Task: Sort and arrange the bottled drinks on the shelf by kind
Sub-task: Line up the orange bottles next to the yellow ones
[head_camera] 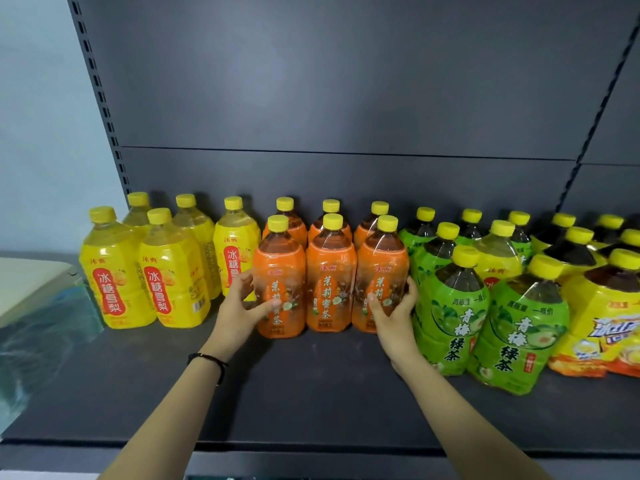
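Left hand [239, 308] grips left orange bottle [278, 268], thumb across label. Right hand [393, 311] grips right orange bottle [381, 265]. Middle orange bottle [330, 282] touches both, mid-shelf [311, 393].

Bare forearms, no sleeves; a thin black wristband [207, 358] circles the left wrist.

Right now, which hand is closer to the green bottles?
Right. The right hand holds the rightmost orange bottle beside the green bottles; the left hand holds the leftmost orange bottle.
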`<action>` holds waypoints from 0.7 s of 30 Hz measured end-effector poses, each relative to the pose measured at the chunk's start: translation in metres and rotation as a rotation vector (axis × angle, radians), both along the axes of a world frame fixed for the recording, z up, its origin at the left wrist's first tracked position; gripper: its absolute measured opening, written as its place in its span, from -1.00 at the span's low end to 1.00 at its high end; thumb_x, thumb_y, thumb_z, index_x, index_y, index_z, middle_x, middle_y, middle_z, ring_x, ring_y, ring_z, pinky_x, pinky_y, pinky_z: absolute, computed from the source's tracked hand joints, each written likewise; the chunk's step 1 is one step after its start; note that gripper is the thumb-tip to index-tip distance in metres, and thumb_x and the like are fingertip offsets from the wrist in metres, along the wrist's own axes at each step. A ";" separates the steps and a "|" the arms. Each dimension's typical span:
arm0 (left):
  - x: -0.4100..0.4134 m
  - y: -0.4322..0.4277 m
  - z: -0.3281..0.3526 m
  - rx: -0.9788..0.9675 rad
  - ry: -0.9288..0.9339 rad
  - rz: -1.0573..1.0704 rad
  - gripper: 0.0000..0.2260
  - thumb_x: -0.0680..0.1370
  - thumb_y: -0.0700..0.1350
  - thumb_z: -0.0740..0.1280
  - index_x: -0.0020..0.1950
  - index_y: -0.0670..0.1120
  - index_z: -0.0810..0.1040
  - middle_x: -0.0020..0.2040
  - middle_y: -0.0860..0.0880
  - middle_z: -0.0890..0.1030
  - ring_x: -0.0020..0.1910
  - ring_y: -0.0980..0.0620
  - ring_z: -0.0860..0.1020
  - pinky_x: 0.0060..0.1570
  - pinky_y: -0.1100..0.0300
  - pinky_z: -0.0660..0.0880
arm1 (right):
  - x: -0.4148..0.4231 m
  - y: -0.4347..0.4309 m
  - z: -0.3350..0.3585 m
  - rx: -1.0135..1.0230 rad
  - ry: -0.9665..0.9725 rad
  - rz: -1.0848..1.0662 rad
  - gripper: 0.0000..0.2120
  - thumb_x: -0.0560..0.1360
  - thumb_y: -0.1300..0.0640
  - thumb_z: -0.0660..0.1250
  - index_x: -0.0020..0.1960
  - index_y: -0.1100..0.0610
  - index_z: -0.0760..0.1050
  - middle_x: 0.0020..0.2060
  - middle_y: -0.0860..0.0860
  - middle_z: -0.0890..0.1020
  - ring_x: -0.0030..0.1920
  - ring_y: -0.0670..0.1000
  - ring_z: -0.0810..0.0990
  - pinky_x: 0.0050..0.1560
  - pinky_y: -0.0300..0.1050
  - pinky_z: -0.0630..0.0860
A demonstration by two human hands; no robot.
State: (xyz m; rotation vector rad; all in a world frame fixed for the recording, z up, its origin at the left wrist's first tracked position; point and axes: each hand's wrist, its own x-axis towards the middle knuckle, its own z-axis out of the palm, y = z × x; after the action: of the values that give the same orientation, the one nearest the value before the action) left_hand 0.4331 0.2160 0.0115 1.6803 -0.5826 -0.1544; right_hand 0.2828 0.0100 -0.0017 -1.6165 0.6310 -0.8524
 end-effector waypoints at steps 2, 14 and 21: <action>0.002 -0.004 -0.002 -0.001 -0.010 0.067 -0.34 0.39 -0.02 0.48 0.43 -0.01 0.28 0.35 -0.03 0.43 0.33 -0.04 0.40 0.21 -0.04 0.47 | 0.001 0.001 0.000 -0.019 0.005 -0.019 -0.20 0.52 0.04 0.34 0.51 -0.04 -0.17 0.47 0.06 0.19 0.37 0.04 0.32 0.32 0.01 0.35; -0.013 -0.015 -0.004 -0.007 -0.097 0.115 -0.37 0.49 0.00 0.40 0.50 0.04 0.21 0.38 -0.02 0.43 0.34 -0.03 0.40 0.24 -0.08 0.45 | 0.001 0.016 0.010 -0.080 0.129 -0.227 -0.29 0.55 -0.03 0.29 0.55 -0.04 -0.03 0.45 0.09 0.33 0.38 0.16 0.39 0.33 0.01 0.35; -0.022 -0.016 0.000 -0.082 -0.054 0.230 -0.39 0.43 -0.05 0.48 0.42 -0.01 0.31 0.34 -0.07 0.46 0.29 -0.06 0.44 0.15 -0.01 0.48 | 0.006 0.036 0.008 -0.229 0.043 -0.446 -0.38 0.50 0.02 0.37 0.48 0.14 0.24 0.38 0.14 0.42 0.40 0.12 0.35 0.36 -0.06 0.29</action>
State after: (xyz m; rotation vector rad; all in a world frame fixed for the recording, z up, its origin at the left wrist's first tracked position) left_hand 0.4109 0.2002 0.0116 1.6620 -0.4258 0.0800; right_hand 0.2887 0.0462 0.0063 -1.7296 0.9745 -1.2539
